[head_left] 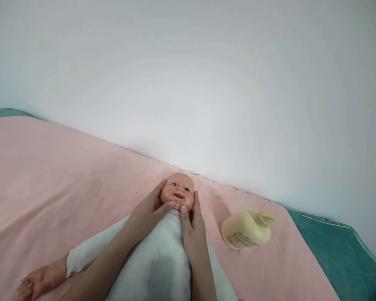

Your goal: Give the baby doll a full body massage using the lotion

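A baby doll (163,255) in white clothing lies on its back, its bald head (182,180) farthest from me. My left hand (150,211) cups one side of that head, thumb at the chin and fingers along the cheek. On the opposite side my right hand (194,230) does the same, its thumb just under the chin. Fingertips behind the head are partly hidden. The doll's bare hand (34,282) sticks out of its sleeve at the lower left. Right of my right hand, a pale yellow pump bottle (246,230) stands with printed text on its side.
Under the doll and bottle spreads a pink sheet (65,179) with some creases. Green fabric (338,255) shows past its edge at the right, and a strip at the far left. A plain white wall (188,83) rises directly behind the doll's head.
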A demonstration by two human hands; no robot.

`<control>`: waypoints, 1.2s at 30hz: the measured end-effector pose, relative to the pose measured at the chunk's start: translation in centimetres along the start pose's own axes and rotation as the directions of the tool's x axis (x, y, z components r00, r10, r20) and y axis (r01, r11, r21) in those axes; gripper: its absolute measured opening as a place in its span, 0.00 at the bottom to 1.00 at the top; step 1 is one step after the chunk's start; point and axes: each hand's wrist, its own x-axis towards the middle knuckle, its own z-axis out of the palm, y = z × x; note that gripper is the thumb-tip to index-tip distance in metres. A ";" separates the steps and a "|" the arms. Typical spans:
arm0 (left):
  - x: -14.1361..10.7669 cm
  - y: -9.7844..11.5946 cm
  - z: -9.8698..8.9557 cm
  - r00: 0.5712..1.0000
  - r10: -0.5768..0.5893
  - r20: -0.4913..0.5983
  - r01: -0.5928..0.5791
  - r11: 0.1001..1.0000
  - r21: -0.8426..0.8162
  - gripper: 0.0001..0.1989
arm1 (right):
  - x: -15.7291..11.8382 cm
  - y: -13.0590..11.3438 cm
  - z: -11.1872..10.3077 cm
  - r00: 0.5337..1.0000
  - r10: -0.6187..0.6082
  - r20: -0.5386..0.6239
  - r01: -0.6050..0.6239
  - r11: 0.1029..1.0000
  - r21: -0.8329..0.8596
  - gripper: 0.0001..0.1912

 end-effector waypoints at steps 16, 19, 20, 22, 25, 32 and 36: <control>-0.1 0.3 -0.3 1.000 0.008 0.025 -0.008 1.000 -0.026 0.38 | 0.3 0.7 0.0 0.998 -0.057 -0.003 0.057 0.994 -0.093 0.36; -0.1 0.5 -0.4 1.000 0.015 0.012 -0.015 1.000 -0.009 0.35 | 0.3 0.8 -0.1 0.998 -0.069 -0.012 0.067 0.993 -0.100 0.36; -0.1 0.5 -0.4 1.000 0.018 0.012 -0.018 1.000 -0.002 0.35 | 0.3 0.8 -0.1 0.998 -0.068 -0.019 0.066 0.994 -0.087 0.35; -0.1 0.4 -0.4 1.000 0.025 0.016 -0.025 1.000 0.012 0.34 | 0.3 0.9 -0.1 0.997 -0.066 -0.031 0.064 0.997 -0.053 0.35; -0.2 0.5 -0.4 0.999 0.030 0.025 -0.031 0.999 0.035 0.33 | 0.4 1.1 -0.3 0.997 -0.076 -0.035 0.075 0.997 -0.017 0.34; -0.2 0.4 -0.2 1.000 0.006 0.028 -0.005 0.999 -0.037 0.38 | 0.2 0.3 -0.1 1.000 -0.012 -0.014 0.012 1.000 0.006 0.38; 0.2 -0.3 0.1 1.000 0.000 0.023 0.001 0.998 -0.057 0.46 | 0.0 -0.1 0.3 0.999 -0.015 -0.047 0.018 0.999 0.051 0.39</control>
